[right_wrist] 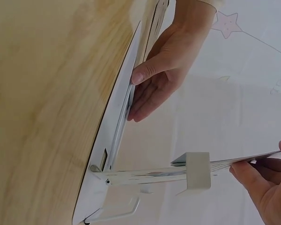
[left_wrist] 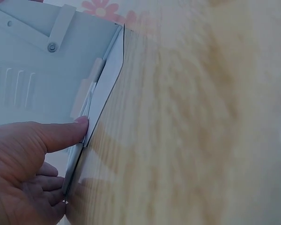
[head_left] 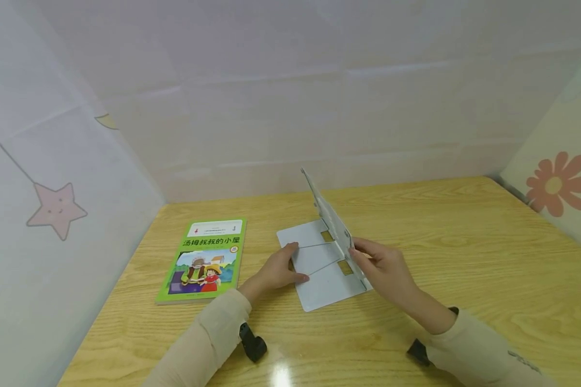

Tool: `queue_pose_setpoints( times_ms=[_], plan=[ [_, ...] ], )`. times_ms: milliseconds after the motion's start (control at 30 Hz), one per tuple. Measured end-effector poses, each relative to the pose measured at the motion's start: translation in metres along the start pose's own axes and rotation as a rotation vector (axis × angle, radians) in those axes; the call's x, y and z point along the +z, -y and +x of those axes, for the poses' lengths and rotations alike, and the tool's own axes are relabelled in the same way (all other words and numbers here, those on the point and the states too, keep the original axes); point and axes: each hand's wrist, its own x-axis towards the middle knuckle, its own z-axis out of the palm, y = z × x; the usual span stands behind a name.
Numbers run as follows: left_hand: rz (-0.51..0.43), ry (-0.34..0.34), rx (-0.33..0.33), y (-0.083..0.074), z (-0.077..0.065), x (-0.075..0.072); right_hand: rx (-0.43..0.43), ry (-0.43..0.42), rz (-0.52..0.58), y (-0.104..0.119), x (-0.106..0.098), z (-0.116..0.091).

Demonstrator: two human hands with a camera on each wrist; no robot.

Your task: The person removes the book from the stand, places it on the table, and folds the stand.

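Observation:
A white metal book stand stands on the table, its flat base plate (head_left: pixel 326 287) below and its back panel (head_left: pixel 333 219) tilted up, seen nearly edge-on. My left hand (head_left: pixel 273 270) holds the base at its left edge, where two thin wire legs (head_left: pixel 325 267) run. In the left wrist view, the thumb (left_wrist: pixel 65 135) lies along that edge with the other fingers beneath it. With thumb and fingers, my right hand (head_left: pixel 389 273) pinches the near right edge of the raised panel. A white folded clip (right_wrist: pixel 198 171) shows on the panel in the right wrist view.
A green picture book (head_left: pixel 203 263) lies flat on the wooden table (head_left: pixel 465 242), left of the stand. Pale printed sheets (head_left: pixel 271 107) hang behind and at both sides. Black wrist cameras (head_left: pixel 253 344) are worn at both sleeves.

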Motion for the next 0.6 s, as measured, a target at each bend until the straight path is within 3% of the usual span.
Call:
queue_pose_setpoints(
  times_ms=[233,600],
  plan=[
    [-0.014,-0.014,-0.002,0.003,0.001,0.001,-0.104,0.04,-0.003,0.004,0.009,0.002],
    [-0.048,-0.048,0.028,0.002,-0.002,0.001,-0.213,0.106,-0.213,0.012,0.024,-0.001]
  ],
)
